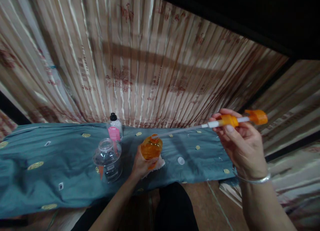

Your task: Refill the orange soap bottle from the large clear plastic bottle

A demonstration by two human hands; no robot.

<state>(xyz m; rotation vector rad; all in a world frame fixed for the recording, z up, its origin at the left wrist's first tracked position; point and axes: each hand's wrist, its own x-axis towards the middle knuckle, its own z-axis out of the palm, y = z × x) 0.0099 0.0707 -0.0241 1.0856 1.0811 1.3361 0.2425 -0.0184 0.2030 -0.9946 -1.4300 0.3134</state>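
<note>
An amber see-through bottle (152,148) stands on the cloth-covered surface, and my left hand (142,162) is wrapped round its side. Up to the right, my right hand (241,141) grips an orange pump top (228,120) by its collar. A long clear tube runs from the pump down to the left, its tip at the bottle's mouth; whether the tip is inside or just above the opening I cannot tell. Under and beside the bottle lies a crumpled whitish tissue (160,162).
A clear wide jar (107,164) stands left of the bottle. Behind it is a clear bottle with a pink label and black cap (114,127). A small whitish disc (181,160) lies on the green patterned cloth (75,157). A pleated curtain (140,74) hangs behind.
</note>
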